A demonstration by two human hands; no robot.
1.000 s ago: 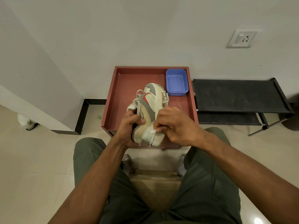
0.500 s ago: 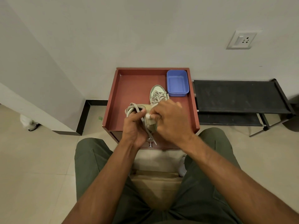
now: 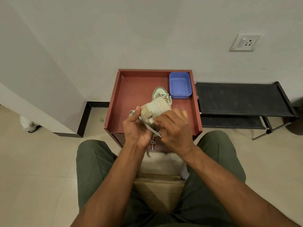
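Sneaker (image 3: 155, 106) held over the front edge of the red cabinet top (image 3: 131, 89), toe toward 12 o'clock, heel turned up, apparently for cleaning. Left hand (image 3: 136, 130), at its 8 o'clock, curls its fingers round heel and laces to steady it. Right hand (image 3: 173, 128), at 4 o'clock, pinches a white wipe (image 3: 151, 120) against the heel, with the blue tub (image 3: 180, 85) at 1 o'clock.

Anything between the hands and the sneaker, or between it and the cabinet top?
The left hand grips the sneaker directly; the right hand pinches a white wad against its heel. What shows of the cabinet top below is bare; the blue tub sits in the far right corner, beside the toe.
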